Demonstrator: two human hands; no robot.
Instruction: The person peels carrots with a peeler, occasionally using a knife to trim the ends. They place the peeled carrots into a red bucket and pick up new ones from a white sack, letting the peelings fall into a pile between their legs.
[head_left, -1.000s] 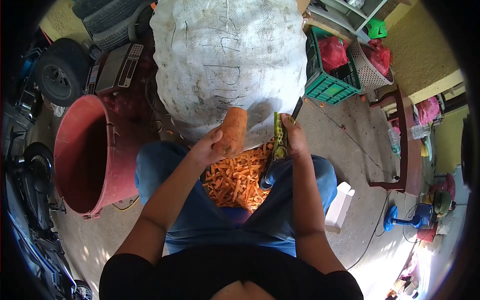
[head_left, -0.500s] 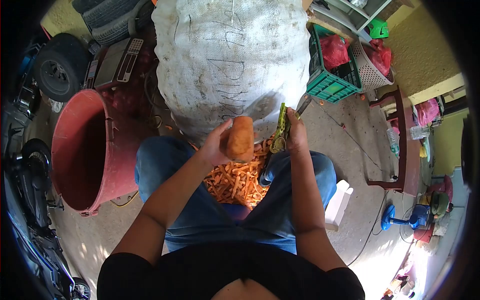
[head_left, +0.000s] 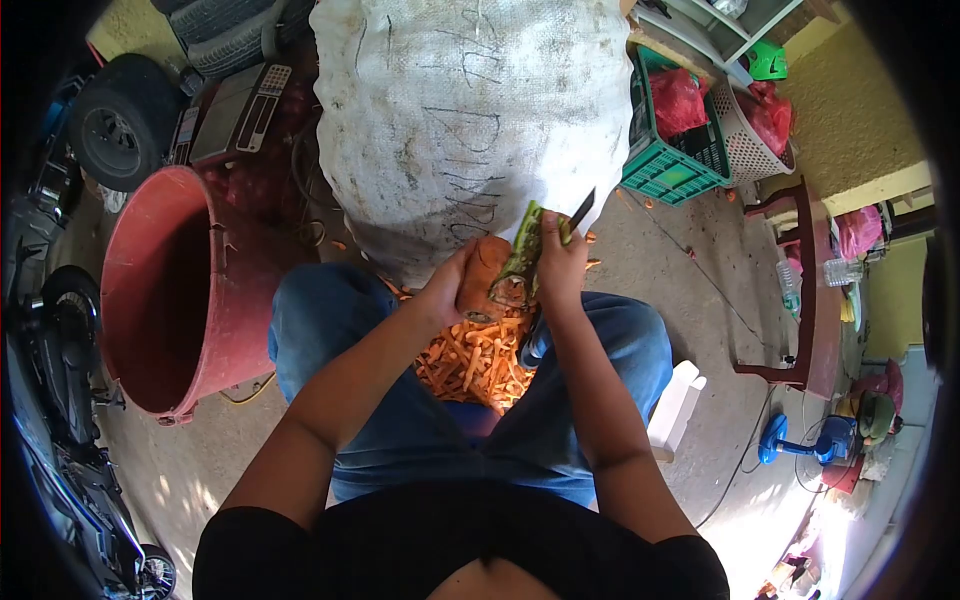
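"While the left hand [head_left: 446, 294] curls around its side, where exactly is the carrot [head_left: 484, 270]?"

"Just in front of that hand's palm, tilted a little, with the cut end toward the person's body."

"And the right hand [head_left: 562, 262]?"

"Closed around a green tool [head_left: 525, 238], thumb along it. The tool's near end overlaps the carrot; I can't tell how firmly they touch."

"Is anything else by those fingers?"

"A dark blade [head_left: 584, 207] sticks out beyond the right hand, pointing away from the body."

"What's beneath?"

"Orange strips [head_left: 476, 362], heaped below both hands, between the knees. Beyond the hands stands a bulging white sack [head_left: 450, 120]; well left of the left hand, a red tub [head_left: 238, 325]."
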